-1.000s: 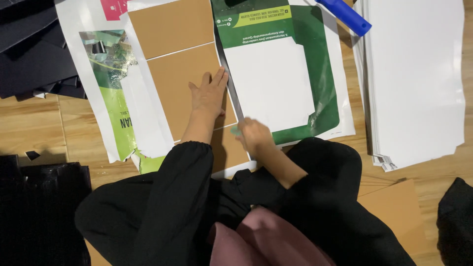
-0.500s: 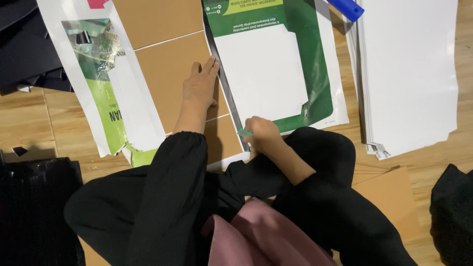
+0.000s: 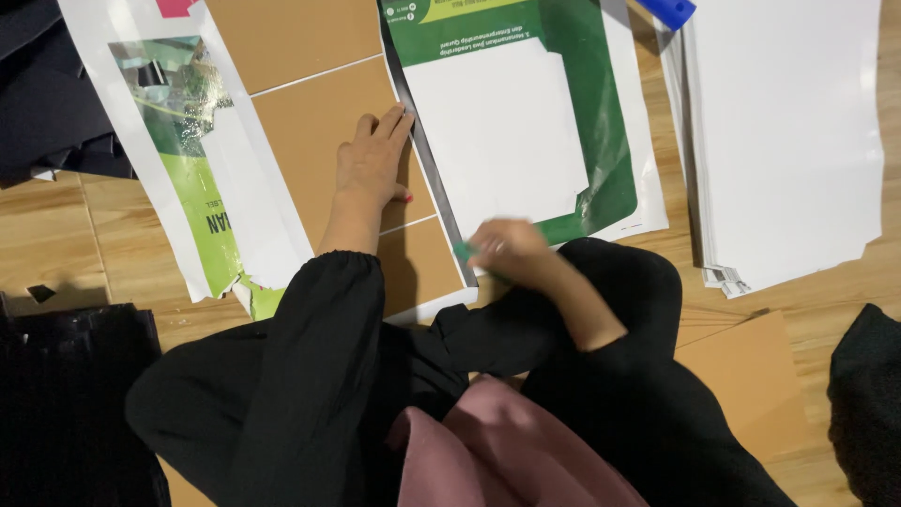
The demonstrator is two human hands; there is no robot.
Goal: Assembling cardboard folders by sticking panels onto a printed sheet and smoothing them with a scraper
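Observation:
My left hand lies flat, fingers together, on a brown cardboard sheet, pressing it beside a dark straight strip that runs along the cardboard's right edge. My right hand is blurred and closed around a small green tool at the lower end of that strip. Right of the strip lies a green and white printed sheet. Both arms wear black sleeves.
A white and green printed banner lies left of the cardboard. A thick stack of white sheets sits at the right, with a blue object at its top corner. Black material is at the far left, more cardboard at the lower right.
My right hand has slid down and toward me along the strip's lower end. The view has shifted a little; my left hand stays pressed on the cardboard.

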